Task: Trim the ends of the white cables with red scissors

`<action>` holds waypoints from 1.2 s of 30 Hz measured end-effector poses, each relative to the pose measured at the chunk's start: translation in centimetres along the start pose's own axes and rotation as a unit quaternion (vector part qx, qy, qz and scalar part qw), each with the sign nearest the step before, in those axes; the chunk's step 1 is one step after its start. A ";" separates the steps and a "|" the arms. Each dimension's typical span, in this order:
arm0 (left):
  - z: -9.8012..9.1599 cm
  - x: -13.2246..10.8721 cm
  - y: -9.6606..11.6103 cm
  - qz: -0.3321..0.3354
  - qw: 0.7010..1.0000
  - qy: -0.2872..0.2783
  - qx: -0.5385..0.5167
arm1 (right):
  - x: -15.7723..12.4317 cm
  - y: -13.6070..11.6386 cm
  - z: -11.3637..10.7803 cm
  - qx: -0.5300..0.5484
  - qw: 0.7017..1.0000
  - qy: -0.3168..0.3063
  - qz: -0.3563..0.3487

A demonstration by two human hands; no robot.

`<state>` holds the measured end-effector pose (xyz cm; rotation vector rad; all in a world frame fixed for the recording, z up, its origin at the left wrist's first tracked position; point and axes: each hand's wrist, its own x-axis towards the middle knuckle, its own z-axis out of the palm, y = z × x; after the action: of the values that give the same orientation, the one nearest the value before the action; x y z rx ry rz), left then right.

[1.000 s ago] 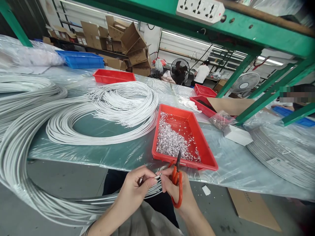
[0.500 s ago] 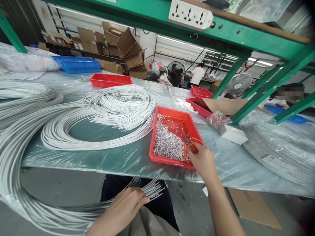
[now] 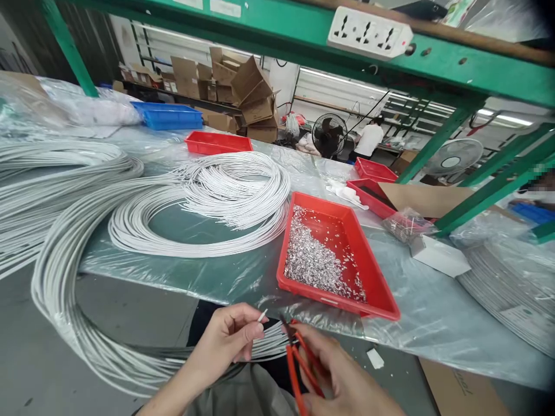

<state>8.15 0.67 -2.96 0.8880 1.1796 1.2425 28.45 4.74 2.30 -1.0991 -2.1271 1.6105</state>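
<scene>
Between thumb and fingers, my left hand (image 3: 232, 334) pinches a white cable (image 3: 262, 315), its cut end pointing up to the right. My right hand (image 3: 336, 367) is wrapped round the red handles of cutting pliers (image 3: 299, 358), whose dark jaws are just right of the cable end and apart from it. Under my hands, over my lap, lie the ends of a white cable bundle (image 3: 104, 341) that loops down from the table. Behind the hands stands a red tray (image 3: 364, 254) holding many small shiny metal pieces (image 3: 310, 260).
Coiled white cables (image 3: 195, 245) lie left of the tray on the plastic-covered table (image 3: 208, 283). Behind them are another red tray (image 3: 219, 143) and a blue tray (image 3: 171, 117). A white box (image 3: 439, 254) is at right. A green frame (image 3: 277, 34) with a power strip (image 3: 368, 33) crosses overhead.
My right hand has brought the pliers from over the red tray down beside my left hand. My left hand now holds up one cable end. The view has shifted slightly.
</scene>
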 end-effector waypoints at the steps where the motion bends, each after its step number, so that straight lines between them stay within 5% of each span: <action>1: 0.2 0.0 0.1 0.006 1.000 0.010 0.000 | 0.1 -0.3 0.3 -0.032 0.999 -0.018 0.019; 14: 0.7 -0.3 0.9 0.041 0.999 0.009 -0.027 | 0.5 -2.5 0.7 -0.132 0.986 -0.052 0.091; 26: 0.7 -0.2 0.9 0.065 0.997 0.007 0.037 | 0.6 -0.5 0.5 -0.141 0.988 -0.056 0.037; 36: 0.6 -0.1 0.5 0.008 0.999 0.010 -0.031 | 0.2 -0.6 0.1 -0.195 0.980 -0.049 0.007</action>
<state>8.61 0.68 -2.29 0.8415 1.1459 1.2963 28.02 4.74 2.77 -1.1640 -2.5809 1.3060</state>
